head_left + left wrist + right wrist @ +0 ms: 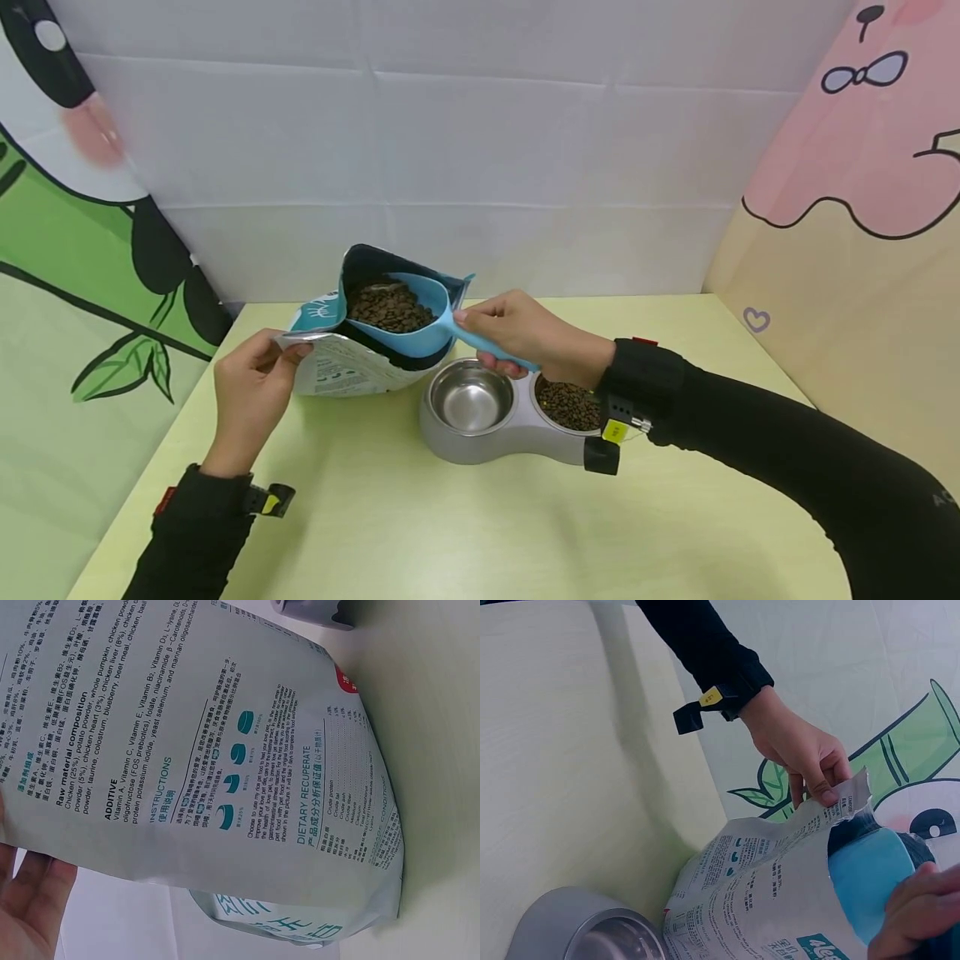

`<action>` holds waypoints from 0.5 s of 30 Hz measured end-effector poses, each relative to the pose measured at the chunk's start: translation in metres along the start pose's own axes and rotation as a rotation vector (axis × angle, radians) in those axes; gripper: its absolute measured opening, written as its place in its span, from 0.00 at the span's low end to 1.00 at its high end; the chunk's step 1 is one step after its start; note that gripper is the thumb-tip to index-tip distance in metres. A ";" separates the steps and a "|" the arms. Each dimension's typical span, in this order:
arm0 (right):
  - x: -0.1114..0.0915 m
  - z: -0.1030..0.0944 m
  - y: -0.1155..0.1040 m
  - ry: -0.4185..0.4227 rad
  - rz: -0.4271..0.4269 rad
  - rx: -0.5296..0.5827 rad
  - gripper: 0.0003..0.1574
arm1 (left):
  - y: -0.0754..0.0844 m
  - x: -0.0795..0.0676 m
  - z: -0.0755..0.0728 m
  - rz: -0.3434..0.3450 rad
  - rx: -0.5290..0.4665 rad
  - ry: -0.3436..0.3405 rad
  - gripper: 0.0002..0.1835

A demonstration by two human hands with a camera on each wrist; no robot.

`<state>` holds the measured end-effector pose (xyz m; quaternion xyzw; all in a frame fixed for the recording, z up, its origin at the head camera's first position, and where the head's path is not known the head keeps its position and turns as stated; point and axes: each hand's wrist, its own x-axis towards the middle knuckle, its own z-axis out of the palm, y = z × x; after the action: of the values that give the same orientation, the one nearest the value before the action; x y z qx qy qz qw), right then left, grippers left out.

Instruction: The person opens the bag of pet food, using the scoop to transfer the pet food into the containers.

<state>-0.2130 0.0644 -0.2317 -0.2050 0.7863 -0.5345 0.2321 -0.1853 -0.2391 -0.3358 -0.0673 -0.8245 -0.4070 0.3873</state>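
Note:
My left hand (251,392) pinches the edge of an opened pet food bag (348,367), thumb on the outside. In the right wrist view, the left hand (799,754) holds a corner of the bag's rim. My right hand (536,333) grips the handle of a light blue scoop (425,340), its cup at the bag's mouth. Brown kibble (390,308) fills the scoop's cup. Printed text covers the bag's pale back (225,765) in the left wrist view. Below the scoop stands a grey double bowl (472,450); its left steel basin (472,398) is bare inside.
Kibble (567,406) lies in the double bowl's right basin, partly hidden by the right wrist. Everything stands on a pale yellow table (450,533). A white sheet (480,150) hangs behind, with cartoon-printed panels (847,167) at both sides.

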 end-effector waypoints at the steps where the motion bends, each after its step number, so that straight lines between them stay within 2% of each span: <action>1: -0.001 0.000 -0.001 0.001 0.000 -0.001 0.18 | 0.000 0.000 0.000 0.000 -0.001 0.000 0.08; 15: -0.011 -0.007 -0.010 0.008 -0.004 0.016 0.16 | 0.001 0.003 0.001 -0.002 -0.006 0.014 0.07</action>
<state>-0.2075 0.0728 -0.2182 -0.2026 0.7824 -0.5422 0.2298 -0.1874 -0.2385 -0.3334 -0.0648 -0.8207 -0.4103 0.3924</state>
